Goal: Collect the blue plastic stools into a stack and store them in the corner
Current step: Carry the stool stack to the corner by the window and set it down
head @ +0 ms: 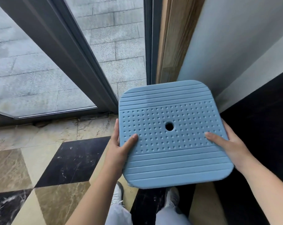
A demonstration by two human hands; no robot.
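A blue stool (173, 135) is gripped by its seat edges, the left hand (121, 145) and right hand (230, 146) closed on opposite sides, above the floor (69, 156) at the corner by the glass door (40, 65). The storing step appears underway; lowering squarely seems next. Only one seat is seen; stools beneath cannot be counted.

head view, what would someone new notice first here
The blue stool fills the lower right, seen from above: a ribbed and dotted seat with a round hole in its middle. The left hand and right hand grip its opposite edges, thumbs on top. Behind it, a dark-framed glass door meets a pale wall in the corner.
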